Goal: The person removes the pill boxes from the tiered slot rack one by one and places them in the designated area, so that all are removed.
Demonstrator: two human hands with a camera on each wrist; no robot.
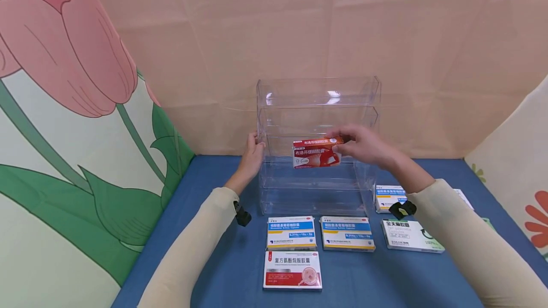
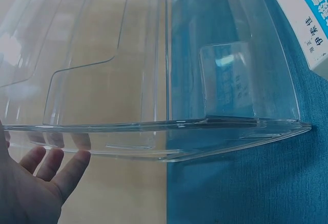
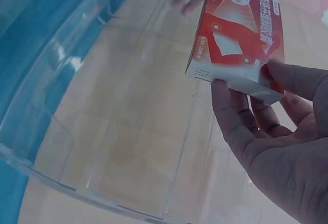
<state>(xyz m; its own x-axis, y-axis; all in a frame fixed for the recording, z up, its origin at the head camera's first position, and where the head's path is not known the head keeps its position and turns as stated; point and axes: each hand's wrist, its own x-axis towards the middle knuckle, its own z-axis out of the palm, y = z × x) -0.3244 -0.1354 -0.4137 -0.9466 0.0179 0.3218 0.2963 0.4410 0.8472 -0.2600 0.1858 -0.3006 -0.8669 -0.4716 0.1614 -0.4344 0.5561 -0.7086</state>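
Nearest, on the blue desk (image 1: 214,232), a red-and-white medicine box (image 1: 292,270) at 6 o'clock, with two blue-banded boxes (image 1: 291,233) side by side just beyond and a green-and-white box (image 1: 412,235) toward 4 o'clock. Farther in, at centre, a clear acrylic tiered rack (image 1: 317,103) standing upright against the backdrop. Left hand (image 1: 251,152) at 9 o'clock of the rack, fingers (image 2: 69,165) straight and flat against its side wall, steadying, grip released. Right hand (image 1: 364,145) at 3 o'clock, grasping the red carton (image 1: 317,152) by its right end, thumb (image 3: 230,116) on the white end flap and fingers behind; carton held level in front of a middle tier, clear of the desk. Probably light and fairly stiff, thin cardboard that would dent under a hard squeeze; glossy faces a little slippery, so best taken across the short edges as now. Rack likely rigid, smooth, prone to sliding, hence a flat palm on its wall
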